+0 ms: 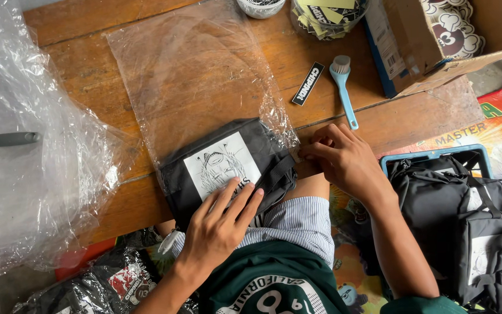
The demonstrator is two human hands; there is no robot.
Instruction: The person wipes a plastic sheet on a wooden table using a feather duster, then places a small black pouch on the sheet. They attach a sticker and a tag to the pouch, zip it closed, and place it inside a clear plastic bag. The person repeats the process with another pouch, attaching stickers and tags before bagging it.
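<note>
The left hand (pixel 219 224) lies flat, fingers spread, on the black printed bag (pixel 225 166) half inside the clear plastic sleeve (pixel 196 75) at the worktop (pixel 117 203) edge, while the right hand (pixel 344 160) pinches the sleeve's mouth, apparently mid-bagging, and sliding it fully in looks due next.

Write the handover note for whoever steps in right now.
Left hand: flat on the black bag, pressing it down, no grip.
Right hand: fingertips pinching at the open edge of the clear sleeve, beside the bag's strap.
Bag: partly inside the sleeve, on the wooden table.
Done: bag started into the sleeve.
Left: near end is not yet in, sleeve unsealed.
</note>
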